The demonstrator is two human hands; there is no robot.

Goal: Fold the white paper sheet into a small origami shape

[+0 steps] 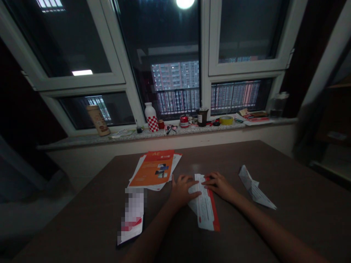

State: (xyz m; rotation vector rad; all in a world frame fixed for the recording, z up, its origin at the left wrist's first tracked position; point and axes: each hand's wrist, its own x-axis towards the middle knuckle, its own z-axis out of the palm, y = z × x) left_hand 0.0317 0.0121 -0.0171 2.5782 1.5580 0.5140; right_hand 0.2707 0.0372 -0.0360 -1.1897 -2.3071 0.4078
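A folded sheet of printed paper, white with an orange-red strip along its right side, lies lengthwise on the table before me. My left hand rests on its upper left part, fingers spread and flat. From the other side my right hand touches the upper right edge, its fingers stretched over the red strip. A paler flap of the sheet sticks out at the left, under my left hand. Off to the right lies a folded paper shape with pointed ends, touched by neither hand.
An orange booklet lies on white sheets at the back left of the brown table. Nearer me is a phone-like object, partly pixelated. Bottles, a cup and yellow tape line the windowsill.
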